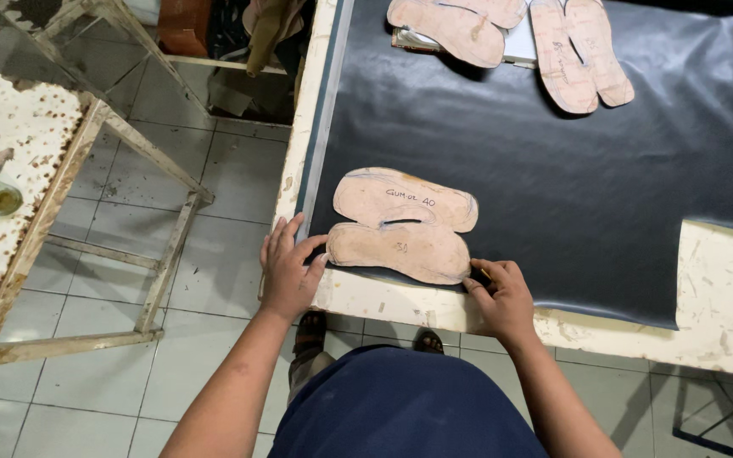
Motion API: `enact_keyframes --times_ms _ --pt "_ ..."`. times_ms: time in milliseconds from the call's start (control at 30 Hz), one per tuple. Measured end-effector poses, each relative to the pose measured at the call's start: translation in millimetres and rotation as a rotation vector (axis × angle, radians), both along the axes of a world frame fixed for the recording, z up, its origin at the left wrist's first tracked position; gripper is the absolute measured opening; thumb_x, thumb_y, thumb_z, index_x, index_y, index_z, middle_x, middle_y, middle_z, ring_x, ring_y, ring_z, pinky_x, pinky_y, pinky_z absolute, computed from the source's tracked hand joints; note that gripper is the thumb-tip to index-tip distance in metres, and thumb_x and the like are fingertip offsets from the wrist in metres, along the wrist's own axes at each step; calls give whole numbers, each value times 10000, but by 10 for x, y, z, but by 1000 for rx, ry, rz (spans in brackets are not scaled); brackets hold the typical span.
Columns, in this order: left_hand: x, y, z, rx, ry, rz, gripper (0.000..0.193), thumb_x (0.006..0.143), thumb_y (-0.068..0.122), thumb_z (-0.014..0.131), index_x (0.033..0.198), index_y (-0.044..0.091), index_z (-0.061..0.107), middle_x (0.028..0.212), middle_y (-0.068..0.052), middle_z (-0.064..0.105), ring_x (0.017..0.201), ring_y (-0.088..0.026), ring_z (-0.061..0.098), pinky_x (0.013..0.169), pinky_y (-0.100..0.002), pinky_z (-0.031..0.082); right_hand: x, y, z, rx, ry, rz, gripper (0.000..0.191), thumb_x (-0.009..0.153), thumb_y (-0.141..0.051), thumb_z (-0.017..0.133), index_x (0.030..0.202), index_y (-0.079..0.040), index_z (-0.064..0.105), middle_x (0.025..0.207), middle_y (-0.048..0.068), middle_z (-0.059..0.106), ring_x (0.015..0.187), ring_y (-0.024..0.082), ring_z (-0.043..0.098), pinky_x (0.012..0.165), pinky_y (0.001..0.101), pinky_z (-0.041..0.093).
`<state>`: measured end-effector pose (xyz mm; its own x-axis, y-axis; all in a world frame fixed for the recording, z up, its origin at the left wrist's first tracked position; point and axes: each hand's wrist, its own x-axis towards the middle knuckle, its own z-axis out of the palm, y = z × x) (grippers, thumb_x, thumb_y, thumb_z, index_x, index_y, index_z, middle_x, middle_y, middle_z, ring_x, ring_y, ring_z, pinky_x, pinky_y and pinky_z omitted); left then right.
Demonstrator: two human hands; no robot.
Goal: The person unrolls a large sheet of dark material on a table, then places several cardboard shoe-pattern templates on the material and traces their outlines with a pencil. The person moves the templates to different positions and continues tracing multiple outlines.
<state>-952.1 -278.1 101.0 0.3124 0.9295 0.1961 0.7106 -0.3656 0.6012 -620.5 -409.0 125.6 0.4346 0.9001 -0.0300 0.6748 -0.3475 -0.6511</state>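
Observation:
A tan cardboard sole-shaped template (402, 225) with a slit in its middle lies on a black leather sheet (553, 170) near the front edge of the table. My left hand (288, 270) rests at the table's corner, fingers spread, fingertips touching the template's left end. My right hand (497, 288) is at the template's lower right end, fingers pinched on a thin pen-like tool whose tip meets the template's edge.
More tan sole templates (502, 34) lie at the far end of the black sheet. The white, paint-worn table (723, 297) shows bare at the right front. A rusty white bench (10, 170) with a glass stands left. Grey tiled floor lies between them.

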Motion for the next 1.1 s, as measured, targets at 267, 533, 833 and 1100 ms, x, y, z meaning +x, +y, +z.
enact_keyframes --times_ms 267,533,833,1100 --pt "4 -4 -45 27 -2 20 298 906 228 707 1201 231 747 1588 -99 450 1529 -359 279 1243 -562 141 2 -7 8 10 16 15 375 855 -245 779 1208 -122 747 1005 51 624 777 169 629 710 308 540" --pt "2 -10 -29 18 4 7 334 868 288 742 1197 230 741 1574 -109 439 1515 -366 270 1225 -565 136 -21 -6 45 -17 16 -5 379 858 -249 775 1216 -125 744 1004 40 627 798 164 628 730 307 539" --pt "-18 4 -71 23 4 -9 338 888 345 729 1206 233 753 1580 -117 432 1516 -370 270 1228 -569 134 -17 5 64 -51 52 -16 371 860 -244 772 1209 -120 742 1033 35 624 809 161 636 741 299 547" --pt "-15 -3 -62 20 0 -7 341 877 343 733 1197 227 759 1577 -117 440 1516 -372 268 1222 -573 133 -10 -4 38 -26 70 -12 370 861 -222 771 1212 -109 744 1051 53 635 836 181 644 760 311 553"
